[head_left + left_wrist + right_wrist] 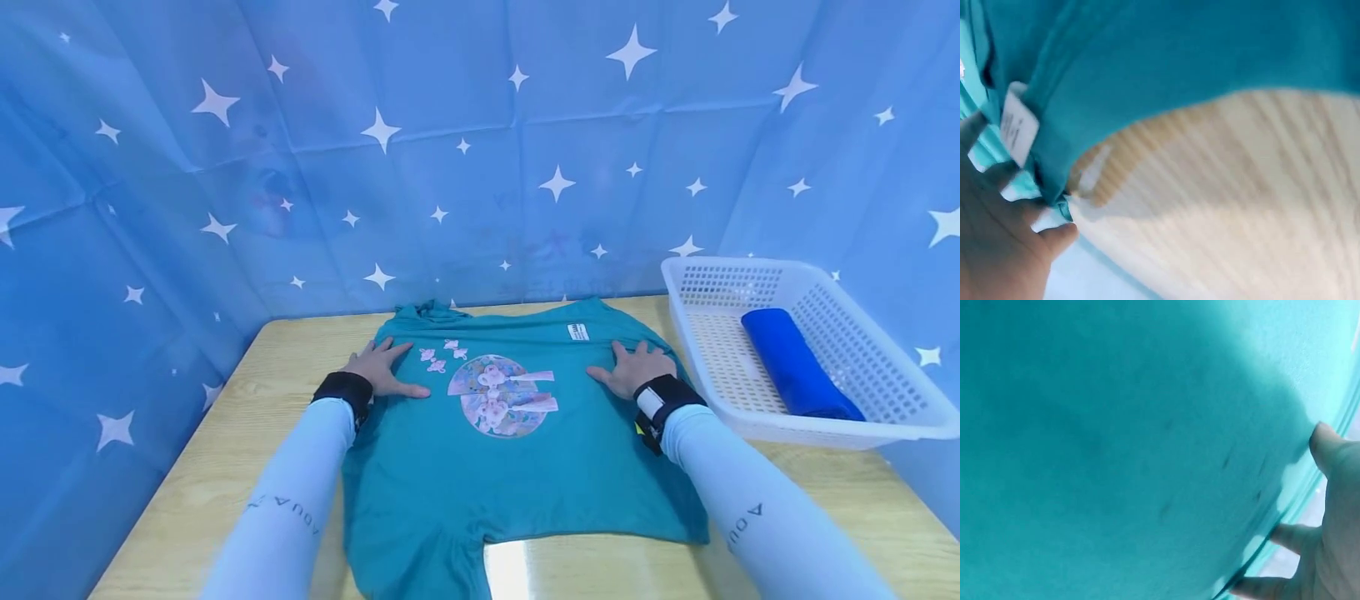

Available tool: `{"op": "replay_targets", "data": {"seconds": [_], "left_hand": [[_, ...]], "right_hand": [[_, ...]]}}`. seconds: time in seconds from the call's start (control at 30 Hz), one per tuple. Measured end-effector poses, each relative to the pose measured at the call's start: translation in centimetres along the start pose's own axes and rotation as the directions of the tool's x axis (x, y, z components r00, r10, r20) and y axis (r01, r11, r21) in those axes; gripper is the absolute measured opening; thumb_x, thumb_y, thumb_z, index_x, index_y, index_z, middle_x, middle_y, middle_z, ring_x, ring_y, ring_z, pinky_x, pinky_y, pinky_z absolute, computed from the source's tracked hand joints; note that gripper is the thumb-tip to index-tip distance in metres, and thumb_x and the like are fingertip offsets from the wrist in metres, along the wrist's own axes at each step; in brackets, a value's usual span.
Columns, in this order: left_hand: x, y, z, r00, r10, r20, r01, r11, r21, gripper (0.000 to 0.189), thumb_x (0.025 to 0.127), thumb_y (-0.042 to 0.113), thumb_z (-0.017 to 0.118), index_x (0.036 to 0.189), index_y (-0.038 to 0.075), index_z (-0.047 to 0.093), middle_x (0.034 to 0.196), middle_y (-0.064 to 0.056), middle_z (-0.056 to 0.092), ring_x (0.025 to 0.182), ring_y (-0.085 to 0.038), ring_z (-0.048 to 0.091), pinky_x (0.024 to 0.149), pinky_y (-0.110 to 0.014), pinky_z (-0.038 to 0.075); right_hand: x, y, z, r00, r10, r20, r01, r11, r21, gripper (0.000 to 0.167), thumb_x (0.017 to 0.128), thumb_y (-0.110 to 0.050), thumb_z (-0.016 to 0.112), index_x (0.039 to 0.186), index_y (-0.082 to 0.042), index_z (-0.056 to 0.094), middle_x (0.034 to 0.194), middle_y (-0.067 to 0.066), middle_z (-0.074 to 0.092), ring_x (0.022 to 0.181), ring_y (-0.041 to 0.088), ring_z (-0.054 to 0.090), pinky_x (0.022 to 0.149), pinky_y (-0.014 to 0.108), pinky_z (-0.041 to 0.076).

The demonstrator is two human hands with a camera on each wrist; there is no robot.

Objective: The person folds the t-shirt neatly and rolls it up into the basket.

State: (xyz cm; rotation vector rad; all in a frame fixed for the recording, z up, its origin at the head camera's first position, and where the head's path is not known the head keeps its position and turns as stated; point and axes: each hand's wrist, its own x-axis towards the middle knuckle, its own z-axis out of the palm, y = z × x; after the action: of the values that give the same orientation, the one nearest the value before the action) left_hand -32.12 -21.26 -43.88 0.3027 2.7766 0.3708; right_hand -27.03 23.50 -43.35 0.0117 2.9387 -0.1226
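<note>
A teal garment with a round pink floral print lies spread on the wooden table. My left hand, fingers spread, rests on its upper left part, near small pink printed motifs. On the upper right side my right hand rests with spread fingers, below a small white printed patch. In the left wrist view, the fingers lie beside a white tag on the teal cloth. The right wrist view has the fingertips touching the cloth close to a folded edge.
A white perforated basket stands on the right, with a rolled blue cloth in it. Behind the table hangs a blue curtain with white stars. Part of the garment's lower left reaches the bottom of the head view.
</note>
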Motion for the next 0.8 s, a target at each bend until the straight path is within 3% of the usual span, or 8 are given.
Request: {"op": "replay_targets", "data": {"seconds": [0.17,0.23,0.3,0.43,0.53,0.63,0.7,0.8], "left_hand": [[-1.5,1.6,-0.5,0.997,0.069,-0.03,-0.066,0.992,0.104,0.11,0.082,0.07,0.074,0.164,0.012,0.03,0.17,-0.028,0.018,0.157,-0.053,0.009,0.124,-0.07,0.011],[-2.7,2.6,-0.7,0.991,0.13,-0.031,-0.124,0.981,0.149,0.1,0.088,0.065,0.072,0.162,0.009,0.035,0.168,-0.029,0.023,0.157,-0.051,0.016,0.125,-0.068,0.016],[-4.2,3.4,-0.5,0.977,0.207,-0.04,-0.196,0.963,0.187,0.088,0.093,0.058,0.07,0.159,0.007,0.041,0.165,-0.028,0.031,0.155,-0.049,0.025,0.124,-0.065,0.023],[-8.2,4.1,0.3,0.927,0.371,-0.062,-0.348,0.909,0.231,0.065,0.099,0.041,0.07,0.151,0.006,0.053,0.158,-0.025,0.045,0.148,-0.046,0.04,0.119,-0.06,0.036],[-11.3,4.1,1.1,0.878,0.47,-0.089,-0.438,0.865,0.245,0.053,0.096,0.029,0.075,0.143,0.006,0.061,0.148,-0.02,0.057,0.139,-0.041,0.053,0.112,-0.056,0.047],[-13.9,3.9,1.6,0.838,0.534,-0.115,-0.502,0.835,0.225,0.038,0.091,0.019,0.079,0.127,0.008,0.071,0.129,-0.011,0.067,0.12,-0.03,0.064,0.099,-0.047,0.057],[-15.0,4.0,1.7,0.819,0.564,-0.11,-0.542,0.821,0.179,0.025,0.089,0.015,0.079,0.113,0.012,0.074,0.112,-0.003,0.068,0.103,-0.021,0.065,0.086,-0.037,0.06],[-16.3,4.1,1.6,0.806,0.589,-0.057,-0.588,0.808,0.041,0.014,0.088,0.01,0.077,0.096,0.019,0.071,0.094,0.004,0.063,0.086,-0.012,0.059,0.073,-0.026,0.054]], "right_hand": [[-1.4,-0.7,-0.1,0.995,-0.072,-0.067,0.07,0.997,-0.031,0.085,0.104,-0.062,0.046,0.16,0.0,0.033,0.155,0.044,0.032,0.138,0.067,0.035,0.103,0.072,0.045],[-2.7,-1.1,-0.2,0.985,-0.147,-0.091,0.144,0.989,-0.04,0.081,0.104,-0.059,0.05,0.159,-0.001,0.037,0.155,0.042,0.035,0.139,0.065,0.038,0.101,0.071,0.047],[-4.4,-1.2,-0.4,0.962,-0.258,-0.093,0.255,0.966,-0.038,0.076,0.104,-0.054,0.055,0.156,-0.001,0.042,0.155,0.038,0.039,0.139,0.061,0.041,0.104,0.07,0.046],[-7.7,0.5,0.0,0.876,-0.479,-0.059,0.481,0.877,0.013,0.069,0.101,-0.049,0.063,0.153,-0.006,0.049,0.155,0.029,0.047,0.14,0.052,0.047,0.109,0.066,0.044],[-10.0,2.6,0.2,0.826,-0.562,-0.036,0.563,0.823,0.077,0.067,0.098,-0.054,0.066,0.149,-0.013,0.055,0.152,0.019,0.053,0.139,0.044,0.052,0.109,0.061,0.046],[-12.2,4.5,0.4,0.784,-0.618,-0.06,0.621,0.774,0.125,0.051,0.095,-0.059,0.067,0.131,-0.023,0.067,0.135,0.001,0.063,0.123,0.024,0.063,0.1,0.049,0.056],[-13.2,5.6,0.4,0.74,-0.665,-0.1,0.672,0.724,0.154,0.034,0.095,-0.056,0.07,0.116,-0.029,0.07,0.119,-0.009,0.063,0.105,0.01,0.063,0.088,0.038,0.058],[-14.2,6.6,0.5,0.672,-0.725,-0.152,0.739,0.644,0.2,0.015,0.093,-0.046,0.077,0.098,-0.034,0.068,0.098,-0.018,0.057,0.086,-0.003,0.055,0.071,0.026,0.052]]}}
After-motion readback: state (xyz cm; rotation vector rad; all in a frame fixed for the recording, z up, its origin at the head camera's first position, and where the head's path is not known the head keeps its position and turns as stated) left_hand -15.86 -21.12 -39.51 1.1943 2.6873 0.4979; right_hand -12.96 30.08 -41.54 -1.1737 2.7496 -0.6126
